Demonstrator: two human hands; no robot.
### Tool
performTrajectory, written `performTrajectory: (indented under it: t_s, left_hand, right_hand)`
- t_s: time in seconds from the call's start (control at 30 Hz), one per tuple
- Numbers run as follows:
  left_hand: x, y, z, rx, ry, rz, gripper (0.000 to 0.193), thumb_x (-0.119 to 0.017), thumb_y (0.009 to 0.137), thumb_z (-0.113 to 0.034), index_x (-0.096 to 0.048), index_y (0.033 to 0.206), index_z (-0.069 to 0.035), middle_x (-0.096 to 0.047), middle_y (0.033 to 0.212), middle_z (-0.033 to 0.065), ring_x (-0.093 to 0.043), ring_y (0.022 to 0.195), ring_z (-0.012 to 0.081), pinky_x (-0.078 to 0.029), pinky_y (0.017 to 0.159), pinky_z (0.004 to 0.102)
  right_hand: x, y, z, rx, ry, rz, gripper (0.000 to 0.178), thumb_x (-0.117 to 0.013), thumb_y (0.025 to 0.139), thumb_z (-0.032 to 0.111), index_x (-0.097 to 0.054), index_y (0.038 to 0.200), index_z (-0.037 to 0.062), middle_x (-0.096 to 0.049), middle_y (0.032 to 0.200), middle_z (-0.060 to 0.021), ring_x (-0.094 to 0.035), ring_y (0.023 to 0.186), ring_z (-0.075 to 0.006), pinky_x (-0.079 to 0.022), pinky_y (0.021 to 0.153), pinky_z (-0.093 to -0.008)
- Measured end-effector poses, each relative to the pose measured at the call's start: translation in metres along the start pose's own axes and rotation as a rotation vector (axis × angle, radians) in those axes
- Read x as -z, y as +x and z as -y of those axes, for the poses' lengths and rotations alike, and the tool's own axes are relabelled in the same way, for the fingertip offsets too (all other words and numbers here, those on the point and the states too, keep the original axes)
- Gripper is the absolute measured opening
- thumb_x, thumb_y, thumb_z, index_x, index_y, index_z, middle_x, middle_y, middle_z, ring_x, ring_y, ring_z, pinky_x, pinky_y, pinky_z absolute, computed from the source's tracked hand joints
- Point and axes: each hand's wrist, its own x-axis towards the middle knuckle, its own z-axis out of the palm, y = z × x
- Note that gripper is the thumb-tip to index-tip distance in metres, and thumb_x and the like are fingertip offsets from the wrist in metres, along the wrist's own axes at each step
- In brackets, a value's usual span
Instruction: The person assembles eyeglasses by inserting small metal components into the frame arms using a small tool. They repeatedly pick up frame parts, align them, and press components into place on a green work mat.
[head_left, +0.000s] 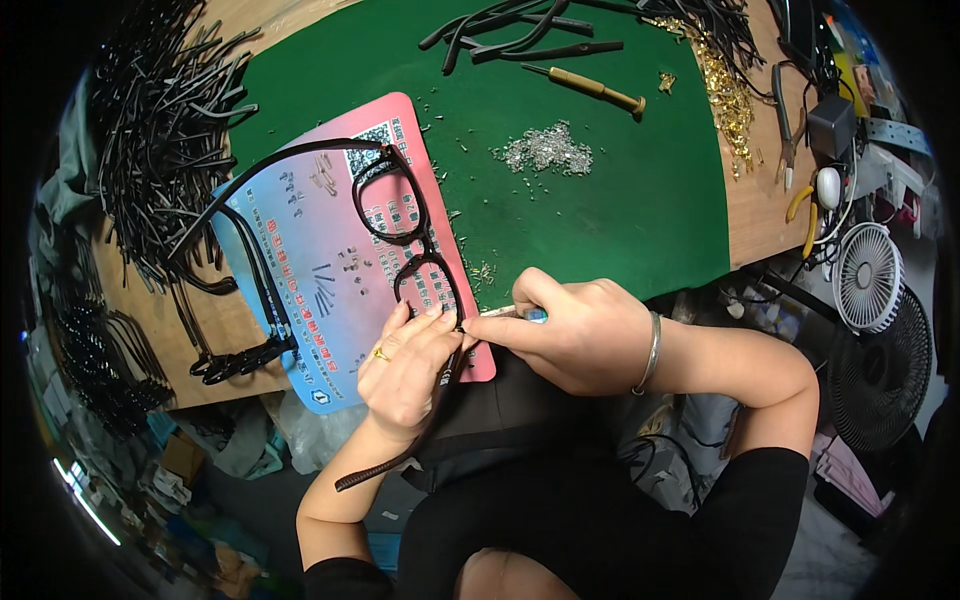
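Pinches the near corner of the glasses [427,222] with the left hand [400,372], fingers pressed together over the lower rim, just beside the hinge. Has the far rim up beyond the fingertips, over the blue-and-pink pad [408,112], with one arm curving left across it. Has the other arm running from the hinge back past the left palm, tip end near the forearm. Curls the right hand [575,335] around a slim tool [537,315], index finger stretched to the hinge corner, almost meeting the left fingertips. Cannot tell whether the tool touches the hinge, being mostly hidden. Wears a ring [381,353] on the left and a bangle [648,355] on the right. Has a second pair [240,362] at the pad's left edge, near a heap of black arms [150,160]. Has on the green mat [640,215] a pile of silver bits [548,150], a screwdriver [597,91] and more loose arms [540,50], all apart from the hands. Has gold bits [728,95] at the mat's right edge, and pliers [810,228] and a white fan [868,277] farther right
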Motion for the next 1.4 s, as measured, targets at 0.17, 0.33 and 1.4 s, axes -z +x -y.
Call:
performTrajectory:
  t_s: [0.17,0.33,1.4]
  left_hand:
    - [0.002,0.001,-0.001,0.017,-0.017,0.052,0.017,-0.076,0.067,-0.003,-0.064,0.077,-0.004,-0.069,0.084,0.0102,-0.067,0.086,0.0240,-0.049,0.087,0.0427]
    - [0.001,-0.003,0.003,0.012,-0.050,0.036,0.018,-0.075,0.066,0.001,-0.062,0.077,-0.003,-0.069,0.085,0.0112,-0.067,0.087,0.0249,-0.048,0.088,0.0431]
    - [0.009,0.010,-0.005,0.205,-0.157,0.011,0.021,-0.080,0.063,-0.009,-0.063,0.075,-0.008,-0.068,0.078,0.0024,-0.065,0.075,0.0171,-0.033,0.101,0.0484]
  right_hand:
    - [-0.003,-0.001,-0.002,0.011,0.012,-0.016,0.030,-0.060,0.073,0.009,-0.058,0.102,0.0160,-0.046,0.075,-0.0110,-0.054,0.045,-0.0240,-0.046,0.040,-0.0344]
    - [-0.002,0.001,-0.002,0.028,-0.001,0.000,0.028,-0.059,0.074,0.010,-0.057,0.101,0.0158,-0.046,0.075,-0.0105,-0.054,0.044,-0.0236,-0.046,0.040,-0.0341]
    - [0.013,0.010,-0.008,0.165,-0.151,0.033,0.041,-0.060,0.076,0.017,-0.049,0.115,0.0075,-0.050,0.081,-0.0110,-0.060,0.053,-0.0225,-0.048,0.043,-0.0339]
